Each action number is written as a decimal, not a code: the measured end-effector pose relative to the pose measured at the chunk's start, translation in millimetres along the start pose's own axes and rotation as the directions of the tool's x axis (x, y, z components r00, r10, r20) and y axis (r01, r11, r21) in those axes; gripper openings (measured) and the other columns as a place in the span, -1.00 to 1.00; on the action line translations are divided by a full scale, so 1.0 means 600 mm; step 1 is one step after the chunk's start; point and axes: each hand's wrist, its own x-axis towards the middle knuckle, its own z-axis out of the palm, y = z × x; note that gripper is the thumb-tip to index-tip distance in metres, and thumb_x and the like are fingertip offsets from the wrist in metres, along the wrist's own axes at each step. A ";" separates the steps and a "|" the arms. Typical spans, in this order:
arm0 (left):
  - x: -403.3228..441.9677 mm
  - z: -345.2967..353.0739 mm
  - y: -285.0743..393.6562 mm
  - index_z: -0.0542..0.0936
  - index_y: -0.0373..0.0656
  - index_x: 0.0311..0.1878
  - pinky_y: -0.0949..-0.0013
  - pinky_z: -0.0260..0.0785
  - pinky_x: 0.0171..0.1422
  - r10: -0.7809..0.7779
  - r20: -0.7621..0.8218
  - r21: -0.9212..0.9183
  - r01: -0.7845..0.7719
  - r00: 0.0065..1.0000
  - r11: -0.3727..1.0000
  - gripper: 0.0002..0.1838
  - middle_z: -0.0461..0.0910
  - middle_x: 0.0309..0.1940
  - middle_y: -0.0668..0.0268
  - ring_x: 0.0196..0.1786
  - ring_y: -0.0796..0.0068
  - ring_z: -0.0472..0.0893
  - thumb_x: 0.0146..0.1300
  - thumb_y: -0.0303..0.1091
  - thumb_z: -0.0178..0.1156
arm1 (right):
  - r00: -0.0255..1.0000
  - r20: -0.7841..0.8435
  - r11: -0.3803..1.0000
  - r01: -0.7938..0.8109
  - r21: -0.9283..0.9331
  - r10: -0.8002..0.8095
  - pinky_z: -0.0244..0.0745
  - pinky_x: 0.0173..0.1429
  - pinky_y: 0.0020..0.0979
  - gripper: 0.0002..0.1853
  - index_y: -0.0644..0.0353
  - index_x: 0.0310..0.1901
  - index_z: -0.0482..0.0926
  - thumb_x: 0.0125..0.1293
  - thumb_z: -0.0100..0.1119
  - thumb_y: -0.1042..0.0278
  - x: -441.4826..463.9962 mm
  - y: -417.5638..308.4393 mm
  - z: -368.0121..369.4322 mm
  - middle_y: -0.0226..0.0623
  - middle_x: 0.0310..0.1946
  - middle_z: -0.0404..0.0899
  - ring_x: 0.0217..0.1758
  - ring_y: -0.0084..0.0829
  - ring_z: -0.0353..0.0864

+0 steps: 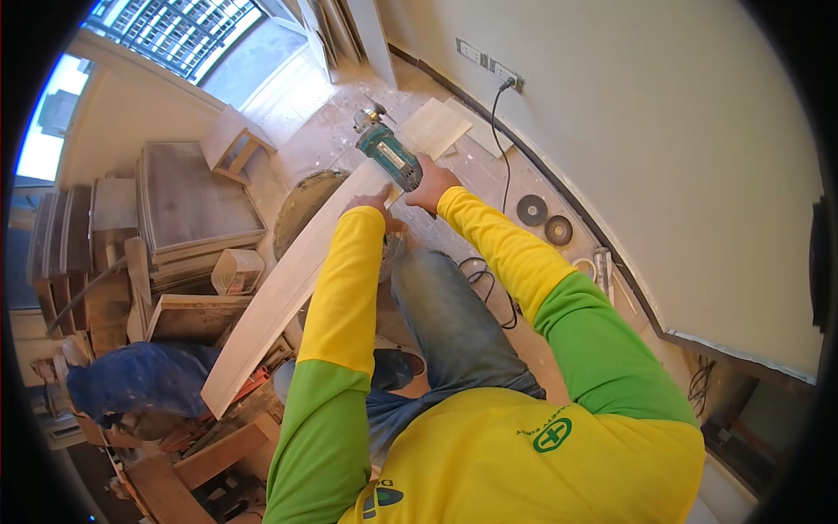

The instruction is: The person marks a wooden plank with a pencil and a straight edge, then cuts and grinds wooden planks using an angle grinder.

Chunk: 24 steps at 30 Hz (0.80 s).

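My right hand [434, 185] is wrapped round the rear of a green power tool [387, 153], which has a metal head at its far end. The tool is over the far end of a long pale wooden board [288, 284]. That board slants from the lower left up to the tool, passing over a round brown object [301, 205]. My left hand [377, 208] lies at the board's right edge, just left of the tool, with its fingers bent against the wood. The underside of the board at this hand is hidden.
Stacked panels [196, 196] and a blue bag [144, 380] lie at the left. Two dark discs [532, 210] rest on the floor by the right wall. A black cord [496, 118] hangs from a wall socket [506, 77]. Loose cable [489, 288] lies beside my leg.
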 end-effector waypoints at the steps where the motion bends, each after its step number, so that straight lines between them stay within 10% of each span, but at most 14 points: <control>1: 0.002 -0.002 0.000 0.00 0.38 0.66 0.13 0.22 0.56 -0.002 0.007 0.002 0.002 1.000 1.000 0.34 0.43 0.43 0.00 0.49 -0.07 0.38 -0.19 0.39 0.53 | 1.000 0.005 1.000 -0.004 0.003 0.004 0.57 0.20 -0.08 -0.03 0.09 0.40 0.27 -0.12 0.45 0.07 0.000 0.002 0.000 0.17 0.01 0.67 0.08 0.15 0.66; 24: -0.015 -0.017 0.012 -0.02 0.40 0.66 0.10 0.20 0.60 -0.035 0.061 -0.016 0.036 0.998 0.999 0.30 0.28 0.54 0.05 0.57 0.02 0.28 -0.11 0.32 0.55 | 0.998 0.047 0.999 -0.042 0.020 0.041 0.57 0.23 -0.13 -0.06 0.16 0.35 0.33 -0.13 0.50 0.08 0.001 0.004 -0.004 0.16 0.06 0.65 0.11 0.10 0.67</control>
